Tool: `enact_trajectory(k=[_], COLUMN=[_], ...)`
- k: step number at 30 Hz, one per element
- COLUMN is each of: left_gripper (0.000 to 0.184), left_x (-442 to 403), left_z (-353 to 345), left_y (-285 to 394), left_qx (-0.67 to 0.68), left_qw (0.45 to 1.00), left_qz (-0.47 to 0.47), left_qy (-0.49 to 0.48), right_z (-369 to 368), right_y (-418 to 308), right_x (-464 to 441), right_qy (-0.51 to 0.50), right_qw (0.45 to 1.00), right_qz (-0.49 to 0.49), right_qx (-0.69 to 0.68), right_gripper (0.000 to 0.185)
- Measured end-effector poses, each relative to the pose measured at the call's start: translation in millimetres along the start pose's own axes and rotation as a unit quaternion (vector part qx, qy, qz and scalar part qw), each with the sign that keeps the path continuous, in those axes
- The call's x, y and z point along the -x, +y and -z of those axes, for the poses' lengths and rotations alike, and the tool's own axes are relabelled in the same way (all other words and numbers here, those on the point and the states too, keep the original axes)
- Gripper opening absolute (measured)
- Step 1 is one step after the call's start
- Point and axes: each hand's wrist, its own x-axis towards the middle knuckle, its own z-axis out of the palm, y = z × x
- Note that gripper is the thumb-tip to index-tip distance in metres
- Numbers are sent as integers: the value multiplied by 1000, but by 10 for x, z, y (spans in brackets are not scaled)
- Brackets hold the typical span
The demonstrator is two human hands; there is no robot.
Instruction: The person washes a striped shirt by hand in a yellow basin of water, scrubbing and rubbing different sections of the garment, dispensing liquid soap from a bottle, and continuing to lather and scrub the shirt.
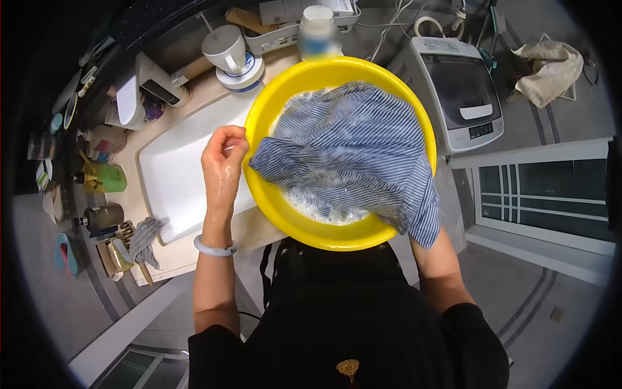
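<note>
A yellow basin (304, 236) holds sudsy water and a wet blue-and-white striped cloth (363, 136), bunched up and draped over the basin's right rim. My left hand (223, 162), wet with a little foam, is at the basin's left rim. Its fingers are curled in toward the thumb; whether they pinch anything I cannot make out. A pale bangle (215, 247) circles that wrist. My right forearm (438, 262) reaches up beneath the hanging right end of the cloth, which hides the right hand and its fingers.
Left of the basin is a white sink (175, 178). A white mug (224, 48) stands on stacked round containers behind it. Bottles and a grey rag (146, 241) line the counter's left side. A washing machine (461, 91) stands at right.
</note>
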Motion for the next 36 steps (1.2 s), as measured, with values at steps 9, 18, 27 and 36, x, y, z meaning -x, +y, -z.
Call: enact_trajectory(k=[9, 18, 27, 36], left_gripper=[24, 29, 16, 25], left_x=[397, 634, 717, 810], left_z=[-502, -1494, -1314, -1439], left_y=[290, 156, 730, 733], left_qx=[-185, -268, -118, -185], left_qw=[967, 922, 931, 867], left_qz=[-127, -251, -300, -433], left_qy=[-121, -121, -172, -161], right_z=[156, -13, -211, 241], right_y=[-124, -100, 94, -12], right_x=[-186, -368, -227, 232], right_qy=[-16, -40, -39, -14], right_qw=[1000, 998, 996, 996], right_qz=[-20, -40, -53, -62], right_qx=[16, 41, 57, 69], right_gripper=[37, 38, 38, 39])
